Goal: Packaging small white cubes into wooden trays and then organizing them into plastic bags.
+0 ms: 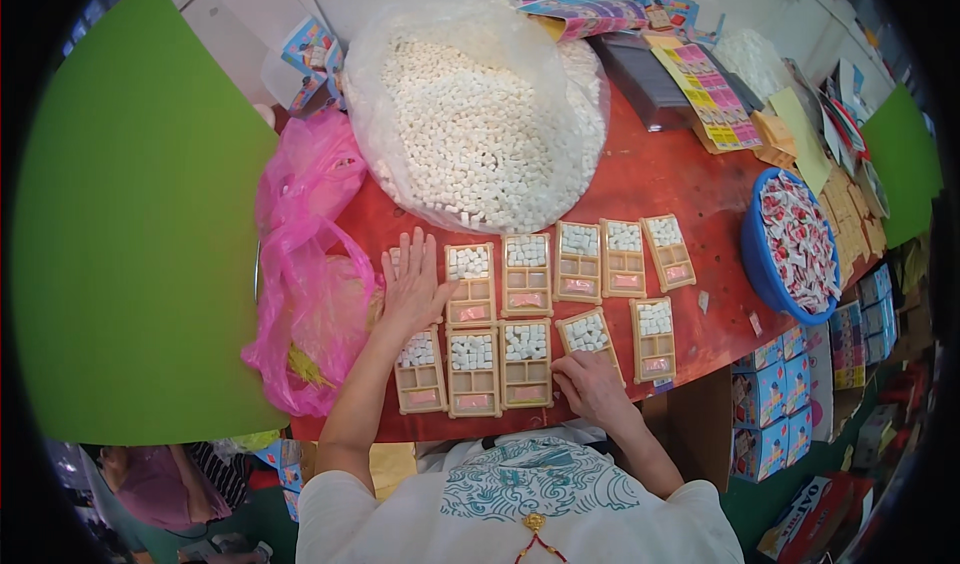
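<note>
1. The step in hand seems to be setting or filling the wooden trays [526,274], which lie in two rows on the red counter [690,199].
2. The left hand [408,292] lies over the far row's left end, its fingers spread.
3. The right hand [598,389] is at the near end of a tilted tray [587,333] in the near row; its fingers curl, but I cannot tell whether they pinch anything.
4. The next move probably calls for a light, level touch there, as white pieces [587,326] crowd that tray's far compartment.
</note>
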### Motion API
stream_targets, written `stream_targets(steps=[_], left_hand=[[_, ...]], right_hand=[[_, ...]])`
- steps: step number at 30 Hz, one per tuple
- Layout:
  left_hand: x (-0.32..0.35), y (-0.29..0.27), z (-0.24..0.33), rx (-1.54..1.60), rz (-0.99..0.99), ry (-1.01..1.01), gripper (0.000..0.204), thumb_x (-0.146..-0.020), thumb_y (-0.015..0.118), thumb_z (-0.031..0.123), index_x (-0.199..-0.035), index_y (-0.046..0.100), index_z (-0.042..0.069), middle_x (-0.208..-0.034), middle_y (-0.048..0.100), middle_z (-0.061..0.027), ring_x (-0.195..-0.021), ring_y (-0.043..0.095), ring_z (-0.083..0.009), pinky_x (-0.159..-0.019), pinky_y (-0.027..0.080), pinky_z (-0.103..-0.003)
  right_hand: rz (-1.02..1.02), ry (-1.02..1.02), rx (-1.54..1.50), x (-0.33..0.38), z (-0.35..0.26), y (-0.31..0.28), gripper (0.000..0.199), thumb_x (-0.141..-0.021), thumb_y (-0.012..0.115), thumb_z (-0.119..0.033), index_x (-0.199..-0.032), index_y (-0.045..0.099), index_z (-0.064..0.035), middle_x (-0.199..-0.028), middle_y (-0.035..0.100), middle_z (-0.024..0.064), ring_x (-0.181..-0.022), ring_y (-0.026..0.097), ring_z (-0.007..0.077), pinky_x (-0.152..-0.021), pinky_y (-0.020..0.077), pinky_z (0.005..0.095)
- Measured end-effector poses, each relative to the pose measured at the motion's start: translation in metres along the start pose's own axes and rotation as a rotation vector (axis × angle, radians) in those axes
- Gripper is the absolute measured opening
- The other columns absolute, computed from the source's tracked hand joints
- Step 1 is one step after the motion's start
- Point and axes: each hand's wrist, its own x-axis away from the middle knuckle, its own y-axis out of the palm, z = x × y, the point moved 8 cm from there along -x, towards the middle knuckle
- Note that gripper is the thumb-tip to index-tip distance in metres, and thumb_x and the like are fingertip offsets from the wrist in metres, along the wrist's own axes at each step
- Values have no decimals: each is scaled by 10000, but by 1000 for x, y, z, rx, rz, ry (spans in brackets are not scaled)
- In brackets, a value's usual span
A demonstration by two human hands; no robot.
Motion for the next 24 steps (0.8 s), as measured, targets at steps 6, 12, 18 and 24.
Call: stream_targets(steps=[6,12,18,24], left_hand=[[-12,5,71,52,-31,314,768,-883,508,408,-1476,190,37,-1549,115,-181,-1430,80,-377,-1124,34,-562],[-12,36,59,21,-246,231,762,-907,443,424,-1484,143,25,-1556,72,-184,-1439,28,-357,-1130,-17,-542],[-11,21,75,67,-299,190,792,-911,431,448,-1496,84,42,-1560,52,-181,-1445,-13,-334,-1126,-51,-528],[-15,16,64,305,-226,164,740,-901,475,371,-1491,154,59,-1554,90,-186,-1443,32,-336,-1132,-4,-518]], right_hand=[[10,-71,-19,10,15,9,229,-740,653,-134,-950,585,-69,-846,589,112,-807,596,318,-686,471,428],[54,-32,28,20,23,13,158,-806,604,-167,-935,575,-80,-859,568,112,-804,592,310,-678,476,427],[122,-39,-50,32,22,-13,111,-849,568,-131,-931,576,-57,-849,555,114,-852,573,298,-762,457,404],[365,26,52,45,49,-63,129,-857,577,-176,-823,572,-52,-794,550,105,-775,577,293,-703,457,402]])
